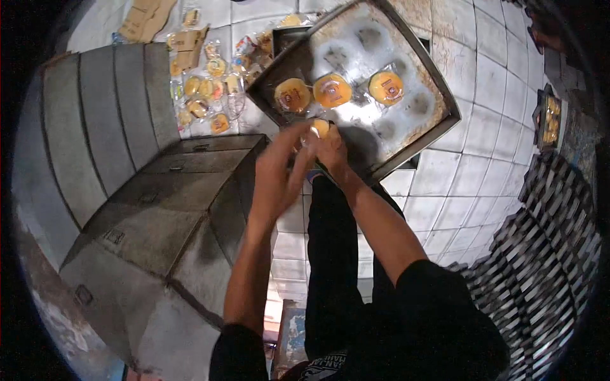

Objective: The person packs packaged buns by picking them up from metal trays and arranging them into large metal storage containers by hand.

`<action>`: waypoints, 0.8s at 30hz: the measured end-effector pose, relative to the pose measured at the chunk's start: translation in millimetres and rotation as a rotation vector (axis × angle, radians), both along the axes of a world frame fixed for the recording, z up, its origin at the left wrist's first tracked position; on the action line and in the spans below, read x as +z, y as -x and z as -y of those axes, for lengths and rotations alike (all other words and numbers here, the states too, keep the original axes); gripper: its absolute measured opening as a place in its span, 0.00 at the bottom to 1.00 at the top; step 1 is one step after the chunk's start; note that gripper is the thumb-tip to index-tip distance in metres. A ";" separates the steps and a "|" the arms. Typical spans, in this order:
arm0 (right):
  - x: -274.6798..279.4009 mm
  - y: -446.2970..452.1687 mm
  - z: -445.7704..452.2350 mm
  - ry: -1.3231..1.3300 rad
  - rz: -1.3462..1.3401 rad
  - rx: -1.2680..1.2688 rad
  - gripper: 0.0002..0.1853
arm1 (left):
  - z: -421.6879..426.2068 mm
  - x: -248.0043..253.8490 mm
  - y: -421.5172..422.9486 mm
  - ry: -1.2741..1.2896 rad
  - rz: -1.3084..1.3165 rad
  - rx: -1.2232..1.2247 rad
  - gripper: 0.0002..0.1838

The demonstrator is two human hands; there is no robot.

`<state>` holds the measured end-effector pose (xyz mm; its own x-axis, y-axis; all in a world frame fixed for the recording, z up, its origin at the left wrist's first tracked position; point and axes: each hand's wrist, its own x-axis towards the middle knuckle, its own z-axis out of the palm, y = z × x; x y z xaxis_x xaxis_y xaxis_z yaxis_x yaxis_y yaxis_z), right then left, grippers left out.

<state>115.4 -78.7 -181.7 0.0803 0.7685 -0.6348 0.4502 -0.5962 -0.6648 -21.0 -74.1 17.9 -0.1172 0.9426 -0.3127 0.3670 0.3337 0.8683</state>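
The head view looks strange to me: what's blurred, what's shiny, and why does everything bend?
In the head view, the left hand is smeared, probably by motion; in the same view, white glare sits near the middle of the tray, with a dark shadow beside the right hand; also there, floor tiles curve, suggesting a very wide lens, and the corners go black.

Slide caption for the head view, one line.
Right hand holds a yellow item, left hand close beside it, at the edge of a metal tray bearing three wrapped round pastries.
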 end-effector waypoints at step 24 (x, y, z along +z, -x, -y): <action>-3.1 -116.0 -114.8 -0.178 -0.667 -0.694 0.37 | -182.4 -175.5 -108.7 0.361 0.281 -0.432 0.46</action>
<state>231.4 36.2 -184.8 0.2172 0.7752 -0.5932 -0.4639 -0.4527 -0.7614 87.7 108.3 -157.6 0.3837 0.7158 -0.5834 0.3087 0.4960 0.8116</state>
